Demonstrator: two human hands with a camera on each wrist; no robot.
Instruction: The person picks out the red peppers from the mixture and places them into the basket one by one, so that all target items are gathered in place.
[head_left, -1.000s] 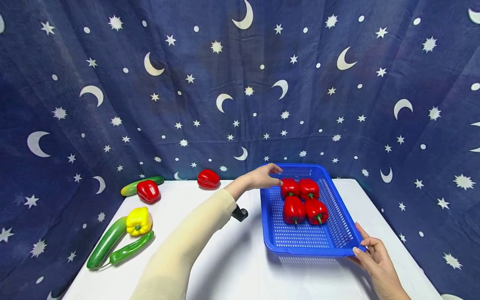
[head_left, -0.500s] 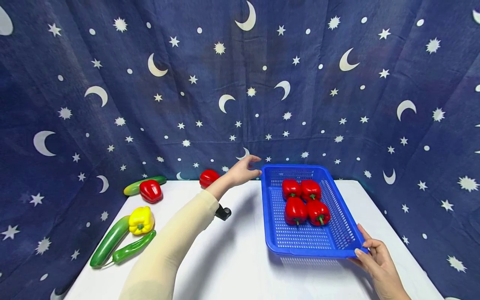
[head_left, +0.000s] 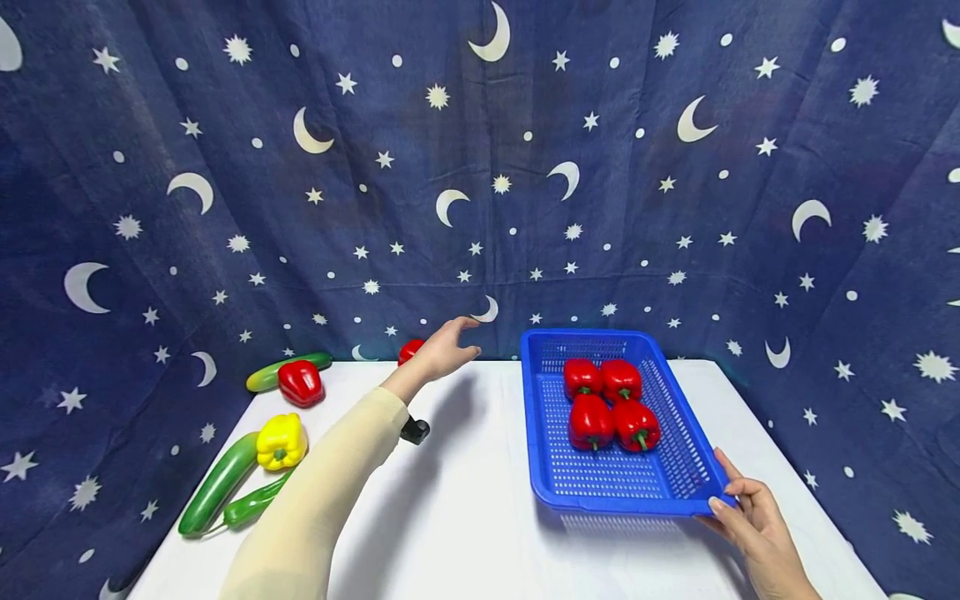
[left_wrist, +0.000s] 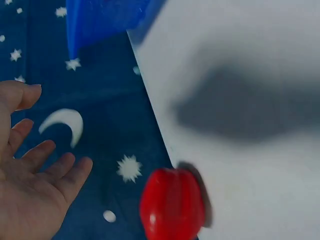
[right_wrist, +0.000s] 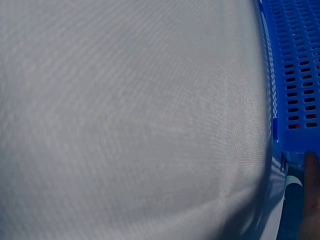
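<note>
My left hand [head_left: 448,348] is in the air over the back of the table, its fingers loosely extended and nothing held. A red bell pepper [head_left: 410,350] lies by the back edge, partly covered by that forearm; in the left wrist view the whole hand [left_wrist: 37,187] is apart from the pepper [left_wrist: 172,205]. With thumb and fingers, my right hand [head_left: 759,525] grips the near right corner of a blue perforated basket [head_left: 622,505]. Several red bell peppers [head_left: 591,421] sit grouped inside it. The right wrist view shows only one dark finger [right_wrist: 311,195] beside the basket wall [right_wrist: 297,142].
On the left of the white table [head_left: 465,517] lie another red bell pepper [head_left: 301,383], a yellow bell pepper [head_left: 281,442], a cucumber [head_left: 217,486], a green chili pepper [head_left: 251,502] and a yellow-green cucumber [head_left: 277,373]. A star-patterned curtain [head_left: 495,242] surrounds the table.
My left hand has moved left, away from above the basket to over the back of the table, partly covering the lone red bell pepper. The right hand still grips the basket.
</note>
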